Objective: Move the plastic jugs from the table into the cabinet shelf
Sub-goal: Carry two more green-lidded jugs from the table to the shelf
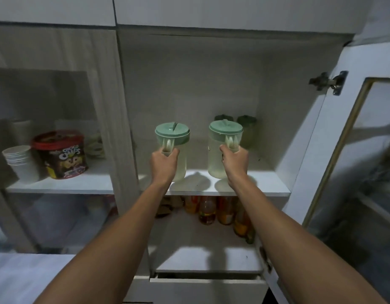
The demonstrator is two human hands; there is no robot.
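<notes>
Head view: I look into an open cabinet with both my arms stretched out, one jug in each hand.
Left shelf things: a stack of white cups and a red-lidded cereal tub sit behind the closed glass door. I don't need those.
Left hand: my fingers are curled tight round the handle of the left jug. Its bottom looks like it is on the shelf or just above it. My hand hides that part, so I cannot tell.
Right hand: my fingers are wrapped tight round the handle of the right jug. Its bottom is near the front edge of the shelf.
Back of shelf: two darker green-lidded jugs stand behind the right jug, close to the wall.
Below: some bottles stand on the lower shelf.
Step now: I think I am setting both jugs down on the shelf.
Next move: I should make sure both bottoms sit flat, push them back a bit from the edge, then let go. I must not bump the jugs behind.
</notes>
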